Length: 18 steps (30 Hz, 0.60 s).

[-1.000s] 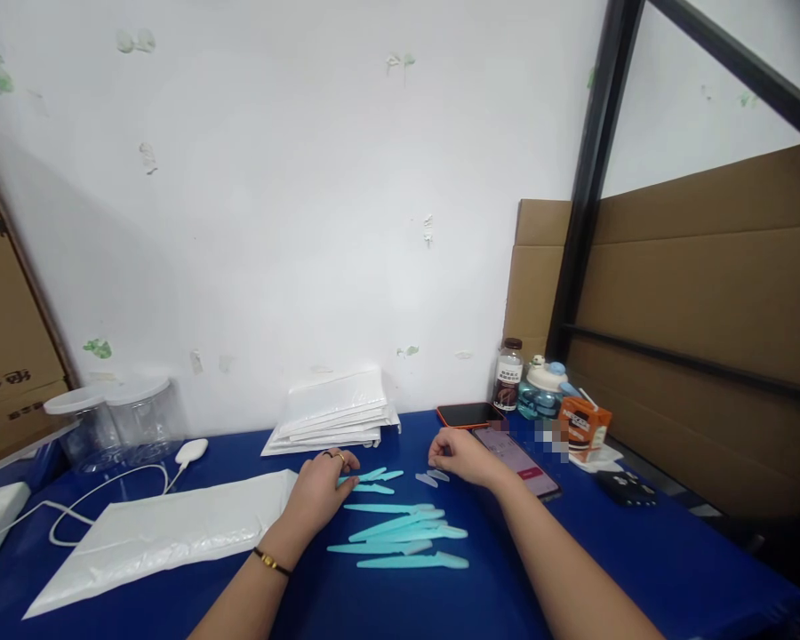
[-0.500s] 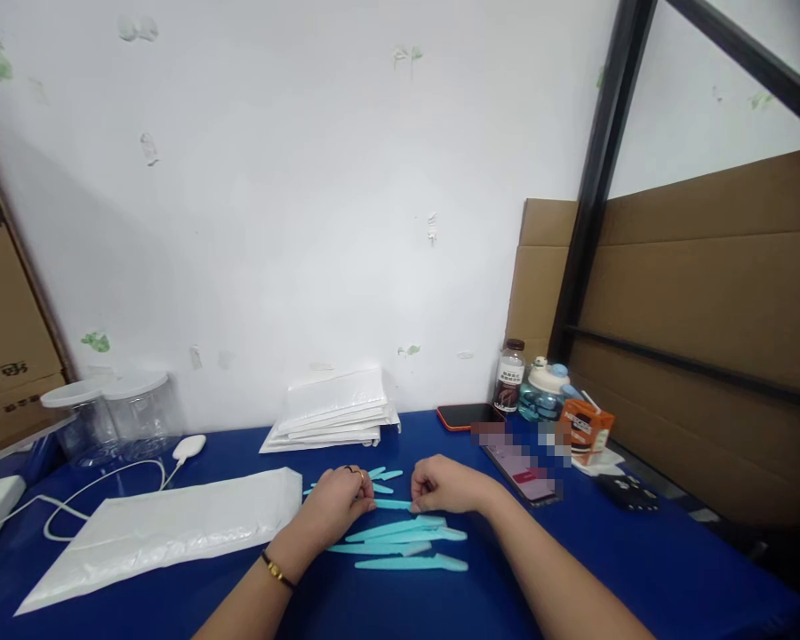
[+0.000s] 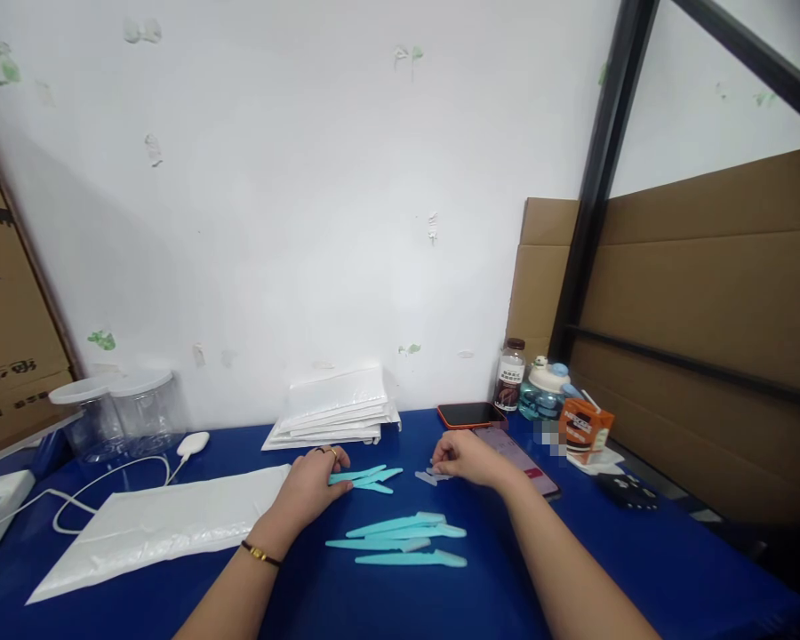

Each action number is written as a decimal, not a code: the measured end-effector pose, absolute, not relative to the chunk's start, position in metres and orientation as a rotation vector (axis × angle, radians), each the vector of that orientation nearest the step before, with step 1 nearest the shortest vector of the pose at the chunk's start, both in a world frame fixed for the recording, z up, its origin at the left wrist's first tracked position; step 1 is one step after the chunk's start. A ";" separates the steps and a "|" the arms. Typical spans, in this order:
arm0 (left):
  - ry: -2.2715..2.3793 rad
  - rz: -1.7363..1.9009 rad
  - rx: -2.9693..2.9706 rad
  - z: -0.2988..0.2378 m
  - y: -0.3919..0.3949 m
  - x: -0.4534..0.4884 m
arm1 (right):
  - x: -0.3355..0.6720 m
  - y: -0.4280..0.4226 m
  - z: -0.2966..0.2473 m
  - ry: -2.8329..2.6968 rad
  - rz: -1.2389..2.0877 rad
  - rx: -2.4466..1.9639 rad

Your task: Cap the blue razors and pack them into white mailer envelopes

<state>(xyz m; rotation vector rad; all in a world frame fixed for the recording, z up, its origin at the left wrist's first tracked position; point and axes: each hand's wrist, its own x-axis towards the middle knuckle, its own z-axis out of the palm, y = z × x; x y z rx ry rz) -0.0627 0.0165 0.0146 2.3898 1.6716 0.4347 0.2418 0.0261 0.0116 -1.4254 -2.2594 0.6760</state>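
My left hand [image 3: 311, 486] rests at the left end of a far group of turquoise eyebrow razors [image 3: 377, 477], its thumb and fingers closed on the handle of one. Across from it, my right hand [image 3: 468, 458] is pinched low over a small heap of clear blade caps [image 3: 427, 478]; its fingertips appear to hold one, partly hidden. Closer to me lies a second group of turquoise razors [image 3: 400, 559], with pale covers over their blade ends, roughly side by side and pointing right.
A white padded mailer [image 3: 166, 517] lies left of my left hand, and a stack of mailers [image 3: 337, 409] sits against the wall. Two phones [image 3: 470, 415], a bottle [image 3: 509, 378], a water jug [image 3: 543, 391] and an orange drink carton [image 3: 585, 428] stand at right. Clear jars [image 3: 148, 413] are at left.
My hands, earlier together at one razor in the middle, have moved apart. The left went left to the far razors, the right up and right, uncovering the clear caps.
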 end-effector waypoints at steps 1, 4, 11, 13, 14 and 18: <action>1.636 0.459 2.402 0.015 0.014 -0.060 | 0.242 0.026 0.012 -2.263 0.614 -1.406; 1.504 0.473 2.434 0.017 0.007 -0.052 | 0.241 0.028 0.011 -2.170 0.253 -1.491; 1.437 0.467 2.456 0.015 0.004 -0.045 | 0.242 0.050 -0.011 -1.967 -0.038 -1.808; 1.419 0.484 2.441 0.015 0.003 -0.044 | 0.241 0.053 -0.013 -1.965 -0.038 -1.788; 1.406 0.489 2.432 0.016 0.003 -0.044 | 0.241 0.054 -0.012 -1.938 -0.064 -1.753; 1.301 0.450 2.387 0.012 -0.004 -0.037 | 0.246 0.048 0.004 -1.749 -0.078 -1.613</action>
